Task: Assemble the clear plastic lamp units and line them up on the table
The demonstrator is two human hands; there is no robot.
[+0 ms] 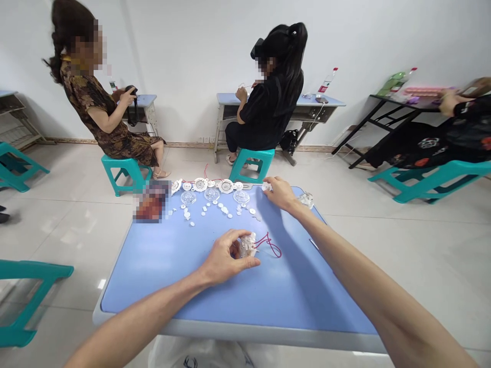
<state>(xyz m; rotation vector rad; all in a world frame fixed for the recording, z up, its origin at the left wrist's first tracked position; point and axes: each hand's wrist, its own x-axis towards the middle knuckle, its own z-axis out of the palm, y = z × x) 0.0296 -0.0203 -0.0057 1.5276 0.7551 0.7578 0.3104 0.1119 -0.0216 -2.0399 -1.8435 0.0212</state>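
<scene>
On the blue table, left hand around one wired fitting, right hand pinching one white piece, three clear domes.

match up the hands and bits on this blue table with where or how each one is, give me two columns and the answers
Things
1. left hand
2. right hand
3. clear round domes
4. red wire

Places or states
a. in a row near the far edge of the blue table
b. curled around a white plastic part
c. looped on the tabletop, leading from that white part
d. touching a small white piece at the far edge

Pairs: 1-b, 2-d, 3-a, 4-c
</scene>
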